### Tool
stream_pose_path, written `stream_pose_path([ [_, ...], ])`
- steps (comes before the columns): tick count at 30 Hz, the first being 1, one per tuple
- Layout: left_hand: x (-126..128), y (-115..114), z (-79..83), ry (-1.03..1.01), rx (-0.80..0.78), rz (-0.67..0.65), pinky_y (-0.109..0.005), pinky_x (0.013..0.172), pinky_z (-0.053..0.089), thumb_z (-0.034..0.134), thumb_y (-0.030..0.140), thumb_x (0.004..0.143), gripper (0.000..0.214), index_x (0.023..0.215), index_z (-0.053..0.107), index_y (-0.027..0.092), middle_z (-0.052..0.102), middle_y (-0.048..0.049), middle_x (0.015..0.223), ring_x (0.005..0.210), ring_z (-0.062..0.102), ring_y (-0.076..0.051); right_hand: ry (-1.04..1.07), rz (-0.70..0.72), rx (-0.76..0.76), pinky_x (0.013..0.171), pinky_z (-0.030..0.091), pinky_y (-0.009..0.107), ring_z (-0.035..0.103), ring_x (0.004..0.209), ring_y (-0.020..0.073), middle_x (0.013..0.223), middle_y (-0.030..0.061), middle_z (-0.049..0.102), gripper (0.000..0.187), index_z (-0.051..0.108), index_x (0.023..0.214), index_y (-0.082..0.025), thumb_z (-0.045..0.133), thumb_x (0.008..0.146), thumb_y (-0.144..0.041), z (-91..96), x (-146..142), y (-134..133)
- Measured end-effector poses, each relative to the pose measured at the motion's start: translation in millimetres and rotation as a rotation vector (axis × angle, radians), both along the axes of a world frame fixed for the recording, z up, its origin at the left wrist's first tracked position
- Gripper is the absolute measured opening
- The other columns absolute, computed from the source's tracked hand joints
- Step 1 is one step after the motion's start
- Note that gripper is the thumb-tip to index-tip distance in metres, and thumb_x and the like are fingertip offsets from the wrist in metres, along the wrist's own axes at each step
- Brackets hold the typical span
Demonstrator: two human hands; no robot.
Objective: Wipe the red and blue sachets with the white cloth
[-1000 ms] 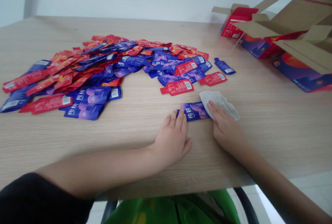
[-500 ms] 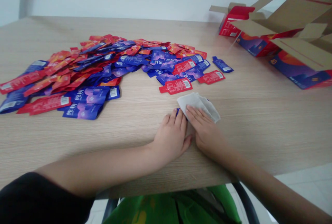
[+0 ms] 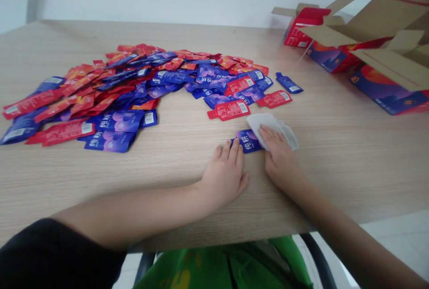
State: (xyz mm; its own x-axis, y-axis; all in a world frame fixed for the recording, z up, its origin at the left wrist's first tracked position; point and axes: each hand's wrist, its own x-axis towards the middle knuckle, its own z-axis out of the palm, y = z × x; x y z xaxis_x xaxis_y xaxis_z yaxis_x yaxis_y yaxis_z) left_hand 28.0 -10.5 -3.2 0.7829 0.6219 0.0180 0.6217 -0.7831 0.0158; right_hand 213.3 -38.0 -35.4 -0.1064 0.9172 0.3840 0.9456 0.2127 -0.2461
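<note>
A blue-purple foil sachet (image 3: 247, 140) lies flat on the wooden table (image 3: 335, 173), its printed face up. The fingertips of my left hand (image 3: 224, 173) touch its lower left edge, with the palm down on the table. My right hand (image 3: 279, 157) presses a crumpled white wet wipe (image 3: 273, 127) against the sachet's right end, hiding that end. A large heap of red and blue sachets (image 3: 110, 97) spreads across the table to the left and ahead of my hands.
Several loose sachets, such as a red one (image 3: 229, 110), lie just beyond my hands. At the back right stand an opened cardboard carton (image 3: 392, 21) and printed red and blue boxes (image 3: 389, 97). A green bag (image 3: 217, 266) and a dark chair frame sit below the table's front edge.
The wipe and my right hand have slid right, uncovering most of the sachet that the wipe covered half a second ago. My left hand stays almost still.
</note>
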Motion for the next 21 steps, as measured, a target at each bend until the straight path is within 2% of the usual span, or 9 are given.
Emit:
stream_pose_path([
  [2, 0.8, -0.5, 0.1, 0.006, 0.002, 0.003, -0.048, 0.108, 0.037, 0.04, 0.041, 0.094, 0.065, 0.142, 0.041, -0.002, 0.036, -0.024, 0.152, 0.136, 0.041, -0.037, 0.008, -0.07, 0.021, 0.116, 0.032, 0.052, 0.037, 0.14, 0.0266, 0.146, 0.0225, 0.046, 0.059, 0.044, 0.139, 0.0, 0.033, 0.082, -0.004, 0.5, 5.9, 0.1],
  [3, 1.2, -0.7, 0.2, 0.009, 0.001, 0.008, -0.049, 0.108, 0.037, 0.04, 0.041, 0.094, 0.065, 0.142, 0.041, -0.002, 0.036, -0.024, 0.151, 0.136, 0.041, -0.038, -0.004, -0.047, 0.019, 0.115, 0.033, 0.052, 0.036, 0.141, 0.027, 0.146, 0.0228, 0.046, 0.059, 0.045, 0.139, 0.001, 0.033, 0.082, -0.004, 0.6, 3.8, -1.1],
  [6, 1.9, -0.6, 0.5, 0.004, -0.016, 0.017, -0.049, 0.108, 0.036, 0.039, 0.038, 0.093, 0.063, 0.141, 0.042, -0.003, 0.042, -0.0238, 0.148, 0.138, 0.038, -0.038, -0.054, 0.143, -0.016, 0.116, 0.032, 0.049, 0.034, 0.142, 0.0249, 0.148, 0.0207, 0.044, 0.062, 0.044, 0.14, -0.001, 0.035, 0.078, -0.004, 0.9, -13.5, -6.5],
  [8, 1.8, -0.4, 0.6, -0.006, -0.026, 0.013, -0.049, 0.108, 0.036, 0.039, 0.038, 0.093, 0.062, 0.141, 0.042, -0.003, 0.043, -0.0236, 0.147, 0.138, 0.037, -0.038, -0.066, 0.218, -0.035, 0.117, 0.031, 0.048, 0.033, 0.142, 0.0227, 0.149, 0.0183, 0.044, 0.064, 0.043, 0.141, -0.004, 0.035, 0.077, -0.003, 0.9, -19.0, -7.6],
  [10, 1.5, -0.2, 0.7, -0.007, -0.028, 0.01, -0.049, 0.109, 0.036, 0.038, 0.038, 0.094, 0.063, 0.141, 0.041, -0.003, 0.04, -0.0239, 0.149, 0.138, 0.037, -0.038, -0.057, 0.164, -0.028, 0.117, 0.03, 0.049, 0.034, 0.142, 0.0226, 0.149, 0.0174, 0.043, 0.065, 0.042, 0.143, -0.006, 0.034, 0.078, -0.003, 0.2, -11.3, -5.3],
  [12, 1.3, -0.2, 0.7, 0.0, -0.028, 0.007, -0.049, 0.108, 0.036, 0.038, 0.038, 0.094, 0.064, 0.143, 0.04, -0.003, 0.036, -0.0241, 0.152, 0.137, 0.039, -0.038, -0.048, 0.028, -0.004, 0.116, 0.031, 0.052, 0.034, 0.142, 0.025, 0.149, 0.0184, 0.044, 0.065, 0.04, 0.144, -0.007, 0.035, 0.079, -0.003, -1.4, 4.0, -1.4],
  [15, 1.3, -0.3, 0.7, 0.002, -0.021, 0.007, -0.049, 0.108, 0.036, 0.038, 0.038, 0.094, 0.064, 0.143, 0.039, -0.002, 0.033, -0.0241, 0.153, 0.137, 0.039, -0.038, -0.061, -0.11, 0.027, 0.114, 0.033, 0.054, 0.034, 0.142, 0.0292, 0.148, 0.0224, 0.043, 0.064, 0.038, 0.144, -0.004, 0.037, 0.081, -0.004, -3.8, 14.0, 0.0],
  [18, 1.2, -0.1, 0.9, -0.002, -0.02, 0.01, -0.05, 0.107, 0.036, 0.039, 0.038, 0.093, 0.064, 0.142, 0.04, -0.004, 0.036, -0.0251, 0.151, 0.138, 0.038, -0.039, -0.093, 0.032, 0.009, 0.115, 0.033, 0.051, 0.033, 0.142, 0.0281, 0.148, 0.023, 0.042, 0.061, 0.042, 0.141, 0.0, 0.036, 0.08, -0.005, -2.6, -4.2, -4.8],
  [21, 0.7, 0.4, 0.6, -0.01, -0.024, 0.007, -0.049, 0.108, 0.036, 0.039, 0.038, 0.093, 0.064, 0.141, 0.041, -0.004, 0.04, -0.0249, 0.149, 0.139, 0.037, -0.038, -0.09, 0.201, -0.03, 0.117, 0.031, 0.048, 0.034, 0.142, 0.0234, 0.149, 0.0188, 0.043, 0.062, 0.043, 0.141, -0.003, 0.034, 0.08, -0.004, 0.8, -18.3, -6.7],
])
